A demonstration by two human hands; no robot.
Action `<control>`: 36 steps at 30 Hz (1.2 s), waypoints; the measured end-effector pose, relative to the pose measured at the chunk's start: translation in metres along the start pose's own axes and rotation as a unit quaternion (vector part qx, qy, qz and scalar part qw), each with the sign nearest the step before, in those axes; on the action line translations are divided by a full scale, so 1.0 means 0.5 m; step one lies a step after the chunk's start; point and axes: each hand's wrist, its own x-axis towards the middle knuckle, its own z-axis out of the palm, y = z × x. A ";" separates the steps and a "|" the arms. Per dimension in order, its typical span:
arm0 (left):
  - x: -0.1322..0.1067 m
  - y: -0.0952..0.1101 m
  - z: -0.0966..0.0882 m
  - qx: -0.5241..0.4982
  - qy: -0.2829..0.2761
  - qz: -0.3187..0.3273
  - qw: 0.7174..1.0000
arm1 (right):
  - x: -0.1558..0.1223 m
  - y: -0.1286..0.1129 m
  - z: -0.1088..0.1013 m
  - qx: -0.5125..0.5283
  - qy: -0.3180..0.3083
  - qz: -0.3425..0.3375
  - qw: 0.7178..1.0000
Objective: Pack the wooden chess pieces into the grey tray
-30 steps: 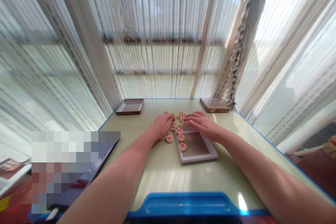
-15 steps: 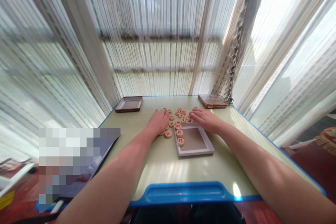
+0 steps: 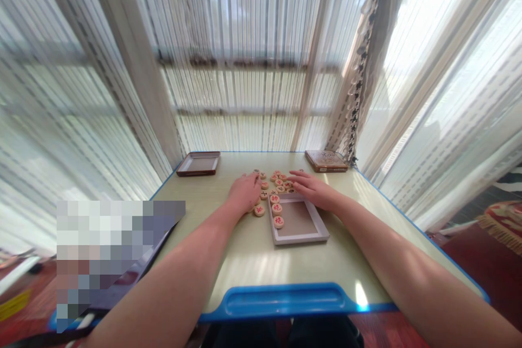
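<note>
Wooden xiangqi discs [image 3: 278, 179], pale w/ red and dark characters, heaped loose mid-worktop, right at the fingertips of both hands. Grip of left hand [image 3: 244, 193]: palm down, fingers curved over the heap's left edge, touching discs; underside hidden, so cannot tell whether anything is pinched beneath. Grip of right hand [image 3: 313, 189]: wide and flat, fingers stretched out close together, nothing held; tips against the heap's right side, wrist over the far-right corner of a grey-framed tray [image 3: 304, 238]. Prob. laid flat like that to hem the discs in from both sides rather than lift any.

Tray just on the near side of the heap, slightly skewed. Three red-marked discs [image 3: 277, 209] lined up along its left wall, face up, approx. in a row, touching or nearly so. Lone disc [image 3: 259, 210] outside, just beside the tray's left rim, near the left wrist.

Further out: brown shallow tray [image 3: 194, 173] at far-left corner, patterned brown box [image 3: 326, 161] at far-right corner, both well apart from the heap. Cream worktop [image 3: 253, 266] w/ blue edging and a blue moulded handle [image 3: 285, 300] at the near side. Sheer striped curtains [image 3: 244, 65] all round.
</note>
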 end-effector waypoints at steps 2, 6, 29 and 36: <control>-0.003 0.002 0.000 -0.014 0.014 0.006 1.000 | 0.000 0.000 0.001 0.003 0.004 -0.007 1.000; -0.013 0.007 -0.012 -0.096 0.074 0.003 0.993 | 0.003 -0.002 -0.001 -0.012 0.025 -0.022 0.999; -0.029 0.029 -0.036 -0.080 0.177 0.050 0.980 | 0.004 -0.012 -0.011 -0.054 0.046 -0.053 0.996; -0.031 0.032 -0.034 -0.076 0.164 0.036 0.983 | 0.005 0.001 -0.007 -0.087 0.053 -0.006 0.995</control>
